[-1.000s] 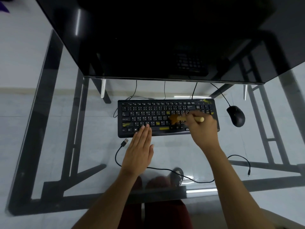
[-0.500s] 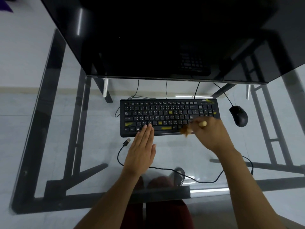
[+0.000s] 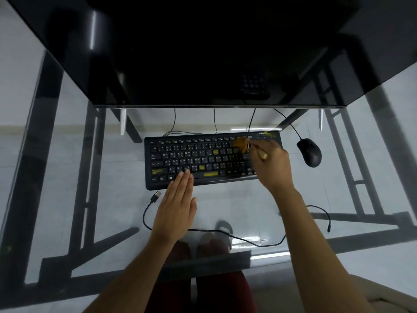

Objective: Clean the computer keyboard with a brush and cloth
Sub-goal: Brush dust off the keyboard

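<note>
A black keyboard (image 3: 194, 159) with yellow smears on some keys lies on the glass desk (image 3: 112, 199). My right hand (image 3: 270, 168) grips a small wooden-handled brush (image 3: 246, 145). Its brown bristles rest on the keyboard's top row, right of centre. My left hand (image 3: 176, 206) lies flat with its fingers together, fingertips pressing the keyboard's front edge near the bottom-left keys. No cloth is in view.
A black mouse (image 3: 309, 152) sits right of the keyboard. A loose USB cable (image 3: 155, 197) curls across the glass in front of it. A large dark monitor (image 3: 203, 48) stands behind. My knees and the desk frame show through the glass.
My right hand has carried the brush from the keyboard's front right edge up to its top row. The left hand has stayed in place.
</note>
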